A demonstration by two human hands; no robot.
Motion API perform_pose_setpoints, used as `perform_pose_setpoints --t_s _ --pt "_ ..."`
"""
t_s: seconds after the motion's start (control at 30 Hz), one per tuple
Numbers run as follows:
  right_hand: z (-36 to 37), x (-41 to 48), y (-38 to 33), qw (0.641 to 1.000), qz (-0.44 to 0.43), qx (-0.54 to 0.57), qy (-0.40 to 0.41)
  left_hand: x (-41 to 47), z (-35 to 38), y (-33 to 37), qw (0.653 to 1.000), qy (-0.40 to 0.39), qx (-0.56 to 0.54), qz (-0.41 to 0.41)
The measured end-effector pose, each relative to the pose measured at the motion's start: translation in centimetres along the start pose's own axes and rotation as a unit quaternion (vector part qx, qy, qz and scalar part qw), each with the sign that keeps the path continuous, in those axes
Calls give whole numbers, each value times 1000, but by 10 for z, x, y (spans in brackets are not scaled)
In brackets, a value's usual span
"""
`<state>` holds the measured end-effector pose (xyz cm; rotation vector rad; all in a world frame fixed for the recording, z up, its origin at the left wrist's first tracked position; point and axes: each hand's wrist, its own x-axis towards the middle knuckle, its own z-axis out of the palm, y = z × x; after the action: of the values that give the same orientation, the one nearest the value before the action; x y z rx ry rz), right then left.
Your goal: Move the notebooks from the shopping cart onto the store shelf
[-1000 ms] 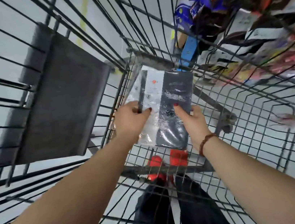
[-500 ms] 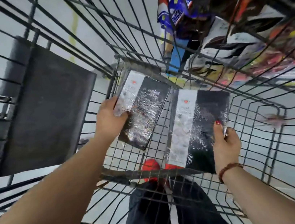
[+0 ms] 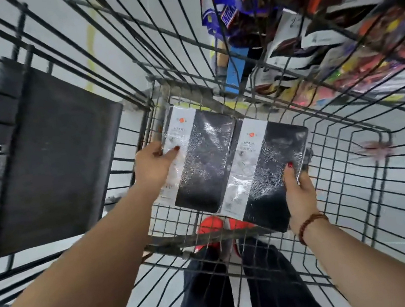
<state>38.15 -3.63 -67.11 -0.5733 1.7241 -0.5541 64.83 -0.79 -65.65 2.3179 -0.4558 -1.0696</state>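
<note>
Now two notebooks are held inside the shopping cart (image 3: 54, 161), side by side: the left notebook (image 3: 205, 160) pinched by the left hand (image 3: 153, 165), the right notebook (image 3: 271, 169) gripped by the right hand (image 3: 299, 191). Each is black with a white band, a red dot and glossy shrink-wrap.

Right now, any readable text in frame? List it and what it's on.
"NICK": partial blue letters on a candy wrapper; the rest is cut off.
Label print on left notebook: too blurred to read.
Label print on right notebook: too blurred to read.
Other shelf packs: nothing legible.
</note>
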Motion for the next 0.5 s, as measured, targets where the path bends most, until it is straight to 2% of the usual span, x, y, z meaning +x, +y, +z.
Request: perform_pose_setpoints --t_s 0.07,0.17,0.27,0.5 --pt "-5 -1 -1 1000 10 -1 -7 0 -4 -2 1000 -20 -4 -4" --pt "-6 -3 1 1000 18 16 7 -8 -9 -7 990 -83 90 65" --pt "-2 -11 -3 999 7 26 18 -20 -12 -14 986 -132 91 50" --pt "3 -37 -31 996 -50 -16 65 -46 -6 9 994 -20 88 58"
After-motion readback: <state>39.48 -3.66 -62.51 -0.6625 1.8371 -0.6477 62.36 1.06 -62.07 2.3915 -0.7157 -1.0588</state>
